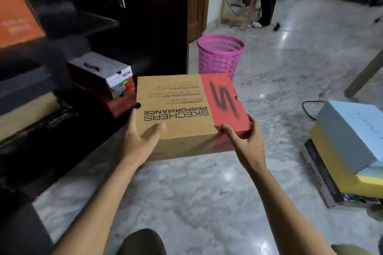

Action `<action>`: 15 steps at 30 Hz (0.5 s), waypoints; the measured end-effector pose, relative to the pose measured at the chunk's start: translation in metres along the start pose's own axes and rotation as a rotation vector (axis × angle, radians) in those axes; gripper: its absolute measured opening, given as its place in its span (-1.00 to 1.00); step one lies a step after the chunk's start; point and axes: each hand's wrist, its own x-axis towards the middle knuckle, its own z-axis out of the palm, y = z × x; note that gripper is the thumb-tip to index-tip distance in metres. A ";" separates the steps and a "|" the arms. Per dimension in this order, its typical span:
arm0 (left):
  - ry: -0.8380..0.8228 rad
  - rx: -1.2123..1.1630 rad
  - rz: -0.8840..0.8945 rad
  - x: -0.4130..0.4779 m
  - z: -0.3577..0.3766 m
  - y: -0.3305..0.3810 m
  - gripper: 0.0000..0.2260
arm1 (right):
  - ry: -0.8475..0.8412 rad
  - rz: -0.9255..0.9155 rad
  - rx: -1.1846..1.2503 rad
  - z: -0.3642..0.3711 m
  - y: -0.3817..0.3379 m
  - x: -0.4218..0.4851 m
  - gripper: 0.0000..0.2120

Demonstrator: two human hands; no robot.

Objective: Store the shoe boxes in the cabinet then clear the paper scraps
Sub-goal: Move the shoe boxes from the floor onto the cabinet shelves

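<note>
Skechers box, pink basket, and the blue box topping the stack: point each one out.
Skechers box [176,107], head view, brown lid top.
Pink basket [217,59], head view, mesh wall.
Blue box [350,128], head view, lid top.

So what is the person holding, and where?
The Skechers shoe box, gripped at its near edge: left hand on the brown corner, right hand on the red corner.
</note>
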 end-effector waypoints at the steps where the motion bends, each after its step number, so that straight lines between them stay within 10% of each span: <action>1: 0.023 0.014 0.025 0.003 -0.016 0.013 -0.23 | -0.007 -0.027 0.010 0.006 -0.019 0.003 -0.30; 15: 0.480 0.020 0.151 0.047 -0.207 0.125 -0.24 | -0.154 -0.300 0.140 0.127 -0.220 0.059 -0.13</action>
